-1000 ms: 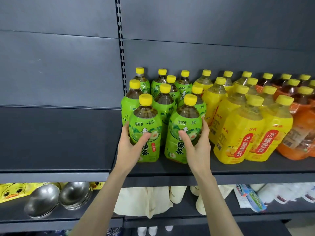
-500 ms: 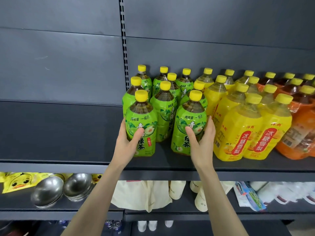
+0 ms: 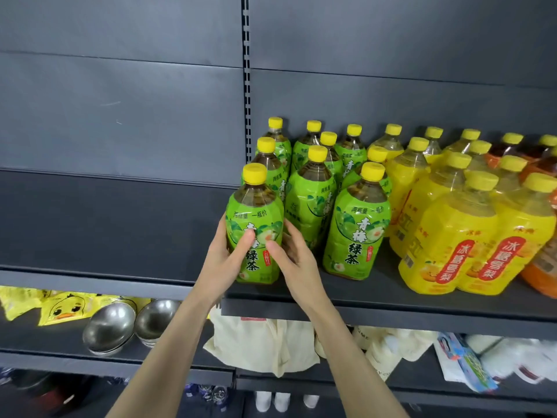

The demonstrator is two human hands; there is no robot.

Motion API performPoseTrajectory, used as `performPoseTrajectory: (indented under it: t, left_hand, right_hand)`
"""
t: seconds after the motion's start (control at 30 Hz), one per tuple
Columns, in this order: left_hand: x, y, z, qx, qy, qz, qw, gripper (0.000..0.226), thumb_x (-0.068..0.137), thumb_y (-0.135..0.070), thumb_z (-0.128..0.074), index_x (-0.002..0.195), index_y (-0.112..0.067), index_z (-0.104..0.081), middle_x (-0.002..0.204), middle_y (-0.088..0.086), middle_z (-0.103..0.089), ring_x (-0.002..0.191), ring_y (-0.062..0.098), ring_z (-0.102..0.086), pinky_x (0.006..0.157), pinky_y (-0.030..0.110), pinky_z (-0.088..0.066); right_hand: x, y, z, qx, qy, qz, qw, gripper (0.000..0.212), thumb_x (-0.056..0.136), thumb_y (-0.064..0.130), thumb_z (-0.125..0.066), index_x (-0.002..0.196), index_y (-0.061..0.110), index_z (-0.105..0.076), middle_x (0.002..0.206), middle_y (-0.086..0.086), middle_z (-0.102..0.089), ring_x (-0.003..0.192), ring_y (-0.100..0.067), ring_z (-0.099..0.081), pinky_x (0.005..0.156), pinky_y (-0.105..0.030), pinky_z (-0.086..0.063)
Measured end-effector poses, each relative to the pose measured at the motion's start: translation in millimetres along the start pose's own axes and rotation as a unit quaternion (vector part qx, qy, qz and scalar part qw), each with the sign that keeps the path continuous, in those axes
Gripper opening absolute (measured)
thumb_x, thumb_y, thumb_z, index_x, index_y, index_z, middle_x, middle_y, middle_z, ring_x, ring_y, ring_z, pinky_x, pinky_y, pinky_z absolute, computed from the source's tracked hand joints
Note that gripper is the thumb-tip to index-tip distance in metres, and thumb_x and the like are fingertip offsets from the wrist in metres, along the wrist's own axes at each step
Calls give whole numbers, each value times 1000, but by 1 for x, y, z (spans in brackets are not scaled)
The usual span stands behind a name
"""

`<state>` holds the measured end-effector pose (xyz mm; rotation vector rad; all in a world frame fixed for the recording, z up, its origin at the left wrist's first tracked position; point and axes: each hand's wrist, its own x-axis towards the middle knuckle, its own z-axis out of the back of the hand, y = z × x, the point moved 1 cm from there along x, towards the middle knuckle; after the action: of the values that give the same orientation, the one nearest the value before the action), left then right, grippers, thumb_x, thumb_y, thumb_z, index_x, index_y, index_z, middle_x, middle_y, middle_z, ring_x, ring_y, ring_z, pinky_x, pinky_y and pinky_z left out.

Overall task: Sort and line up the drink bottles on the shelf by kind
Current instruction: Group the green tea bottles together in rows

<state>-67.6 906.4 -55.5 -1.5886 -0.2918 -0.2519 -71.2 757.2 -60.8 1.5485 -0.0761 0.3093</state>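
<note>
Gripping the green tea bottle (image 3: 256, 218) with both hands: left hand (image 3: 223, 263) curling round its left side, right hand (image 3: 297, 260) round its right, thumbs pressing the label, probably squaring it to face front. It is standing at the shelf (image 3: 391, 306) edge, fronting the green group, yellow bottles (image 3: 446, 236) sitting beside. Capped, it is holding dark tea up near the neck.

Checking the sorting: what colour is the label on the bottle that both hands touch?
The bottle has a green label, seen best in the head view.
</note>
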Motion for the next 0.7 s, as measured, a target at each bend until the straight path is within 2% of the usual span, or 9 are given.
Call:
performPoseTrajectory:
  t: [0.13, 0.2, 0.3, 0.4, 0.47, 0.5, 0.57, 0.6, 0.7]
  left_hand:
    - [7, 4, 13, -1, 56, 37, 998, 64, 86, -69, -43, 142, -39, -36, 134, -21, -53, 125, -1, -48, 92, 12, -45]
    - [11, 6, 16, -18, 87, 55, 995, 66, 85, -72, -38, 142, -40, -36, 140, -16, -49, 131, 3, -43, 105, 26, -40]
    - [19, 7, 20, -38, 99, 57, 993, 63, 86, -72, -37, 137, -36, -46, 135, -8, -56, 128, 9, -49, 105, 34, -40]
    - [33, 6, 24, -12, 22, 26, 999, 49, 92, -57, -42, 128, -27, -52, 128, -11, -59, 122, 3, -52, 100, 22, -41]
    - [45, 7, 24, 7, -12, 16, 1000, 41, 95, -42, -45, 132, -24, -45, 133, -9, -51, 117, -12, -48, 92, 7, -39]
    - [51, 8, 23, 12, -13, 15, 1000, 43, 96, -35, -47, 137, -22, -40, 138, -5, -45, 118, -11, -46, 91, 5, -38]
    - [63, 8, 18, 13, -7, 12, 1000, 51, 94, -29, -53, 141, -23, -33, 145, 1, -37, 129, 5, -41, 102, 17, -38]
    - [69, 8, 14, 10, -5, 9, 1000, 52, 92, -30, -57, 138, -24, -34, 145, 3, -37, 130, 12, -40, 107, 27, -37]
    - [85, 10, 3, 10, -34, 7, 999, 63, 75, -45, -72, 122, -19, -39, 133, 10, -43, 122, 19, -47, 105, 41, -40]
  right_hand:
    - [8, -6, -8, 27, 14, -17, 999, 73, 83, 39, -66, 147, 23, -34, 138, 8, -54, 125, -5, -52, 98, -21, -47]
    - [10, -6, -10, 25, -4, -18, 1000, 77, 79, 39, -70, 146, 21, -36, 137, 5, -55, 123, -6, -54, 97, -24, -49]
    - [8, -9, -10, 17, -59, -3, 998, 74, 79, 41, -69, 143, 20, -39, 136, 3, -56, 124, -9, -53, 103, -31, -47]
    - [0, -14, -8, 15, -115, 12, 993, 76, 81, 41, -67, 146, 19, -35, 138, 3, -54, 126, -10, -51, 104, -30, -45]
    - [-4, -15, -7, 23, -153, 15, 988, 76, 82, 40, -66, 147, 21, -33, 138, 5, -53, 125, -8, -52, 101, -26, -47]
    - [-5, -16, -6, 27, -177, 16, 984, 77, 81, 41, -66, 148, 23, -32, 139, 5, -52, 125, -6, -52, 99, -23, -47]
    - [-7, -14, -3, 22, -223, 22, 974, 78, 81, 43, -64, 149, 26, -30, 143, 6, -48, 128, -5, -48, 101, -22, -45]
    - [-7, -14, -2, 13, -238, 28, 971, 77, 82, 42, -63, 149, 26, -29, 145, 5, -45, 131, -8, -45, 105, -27, -43]
    - [-6, -16, 0, -13, -257, 41, 965, 73, 85, 42, -59, 149, 24, -29, 149, 2, -41, 136, -12, -39, 112, -36, -36]
